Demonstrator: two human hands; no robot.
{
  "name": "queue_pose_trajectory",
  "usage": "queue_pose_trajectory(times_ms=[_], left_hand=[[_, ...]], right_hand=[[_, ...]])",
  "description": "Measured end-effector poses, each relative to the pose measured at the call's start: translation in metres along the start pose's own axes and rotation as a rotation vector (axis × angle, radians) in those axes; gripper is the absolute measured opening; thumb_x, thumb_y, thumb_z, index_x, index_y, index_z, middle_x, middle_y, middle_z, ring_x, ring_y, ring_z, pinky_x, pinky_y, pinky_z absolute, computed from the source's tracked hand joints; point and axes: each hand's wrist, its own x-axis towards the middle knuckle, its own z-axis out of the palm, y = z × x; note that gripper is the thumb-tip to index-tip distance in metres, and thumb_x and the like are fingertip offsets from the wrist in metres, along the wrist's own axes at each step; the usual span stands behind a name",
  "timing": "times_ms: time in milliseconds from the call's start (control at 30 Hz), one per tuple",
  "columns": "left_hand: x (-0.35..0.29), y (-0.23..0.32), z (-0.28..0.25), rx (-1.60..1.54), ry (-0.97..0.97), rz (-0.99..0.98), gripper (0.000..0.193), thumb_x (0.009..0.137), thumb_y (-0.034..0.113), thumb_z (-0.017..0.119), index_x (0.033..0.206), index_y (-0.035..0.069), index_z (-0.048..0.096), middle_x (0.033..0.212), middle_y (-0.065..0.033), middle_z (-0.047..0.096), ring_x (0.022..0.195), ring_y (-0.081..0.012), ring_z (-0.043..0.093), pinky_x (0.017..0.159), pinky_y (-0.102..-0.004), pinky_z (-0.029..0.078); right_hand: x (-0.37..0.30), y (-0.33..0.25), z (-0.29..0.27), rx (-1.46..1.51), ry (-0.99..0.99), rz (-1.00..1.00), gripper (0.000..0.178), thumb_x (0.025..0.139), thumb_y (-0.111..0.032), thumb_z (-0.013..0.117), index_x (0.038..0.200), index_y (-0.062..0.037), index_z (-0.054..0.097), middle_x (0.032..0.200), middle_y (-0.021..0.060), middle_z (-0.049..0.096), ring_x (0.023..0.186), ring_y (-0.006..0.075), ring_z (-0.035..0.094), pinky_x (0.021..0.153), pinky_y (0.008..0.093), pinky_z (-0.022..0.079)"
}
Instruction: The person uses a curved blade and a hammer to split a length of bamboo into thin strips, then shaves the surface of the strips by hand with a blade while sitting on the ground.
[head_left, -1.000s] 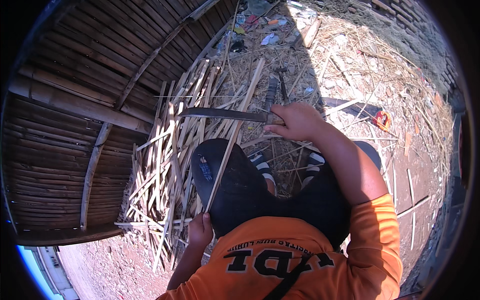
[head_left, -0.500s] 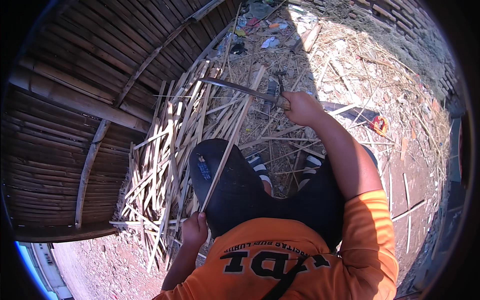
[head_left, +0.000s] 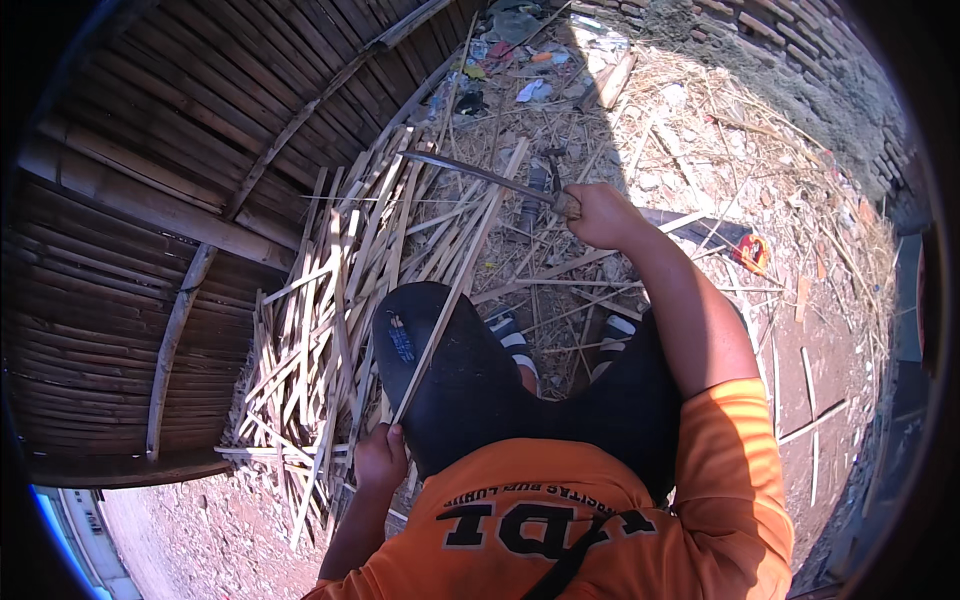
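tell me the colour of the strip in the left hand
The strip is pale tan, best seen in the head view.

Bright sun bleaches ground (head_left: 200, 535) beside deep shade; edges bend.

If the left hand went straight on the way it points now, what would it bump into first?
Beyond the strip it holds, the left hand would probably meet the left leg first, though depth is unclear.
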Motion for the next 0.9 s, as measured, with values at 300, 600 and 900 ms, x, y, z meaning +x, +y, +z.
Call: queue_pose_trajectory(times_ms=[300,600,900], left_hand=[[-0.012,0.002,-0.007,-0.099,-0.042,-0.033,0.046,0.107,0.038,0.043,0.083,0.001,0.059,0.068,-0.0241,0.061,0.07,-0.0498,0.063,0.063,-0.0561,0.047],[-0.002,-0.003,-0.014,-0.077,-0.054,-0.021,0.048,0.108,0.039,0.042,0.086,0.0,0.06,0.067,-0.0248,0.06,0.069,-0.0498,0.063,0.062,-0.0563,0.046],[-0.007,-0.009,-0.006,-0.02,-0.012,-0.001,0.046,0.107,0.038,0.043,0.085,0.001,0.061,0.067,-0.0251,0.061,0.07,-0.0498,0.063,0.062,-0.0566,0.046]], right_hand=[[-0.027,-0.075,0.013,-0.302,-0.29,-0.273,0.033,0.078,-0.013,0.068,0.11,-0.0046,0.065,0.093,0.023,0.072,0.095,0.0419,0.07,0.085,0.0528,0.056],[-0.002,0.003,0.002,-0.079,0.057,0.054,0.032,0.08,-0.014,0.069,0.11,-0.0054,0.065,0.093,0.0221,0.072,0.094,0.0432,0.07,0.084,0.0538,0.055],[-0.025,-0.05,0.015,-0.325,-0.19,-0.344,0.028,0.08,-0.017,0.068,0.107,-0.0073,0.065,0.081,0.0177,0.071,0.083,0.0447,0.07,0.08,0.054,0.056]])
